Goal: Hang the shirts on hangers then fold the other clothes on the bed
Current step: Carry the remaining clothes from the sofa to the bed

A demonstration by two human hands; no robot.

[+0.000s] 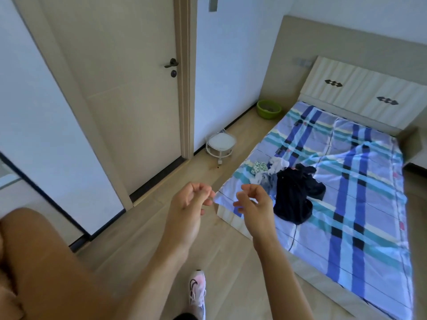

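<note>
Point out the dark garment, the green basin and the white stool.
dark garment (294,197): head view, middle of the cloth.
green basin (265,114): head view, front wall.
white stool (221,140): head view, seat top.

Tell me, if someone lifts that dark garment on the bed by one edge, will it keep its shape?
Probably not: the dark garment lies crumpled in soft folds, so it should droop. It looks like thin cloth, likely light. Its edge touches the pale clothes, so it may drag one along.

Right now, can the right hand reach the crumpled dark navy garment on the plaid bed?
Probably yes: the empty right hand has nothing between it and the crumpled dark navy garment near the edge of the plaid bed.
</note>
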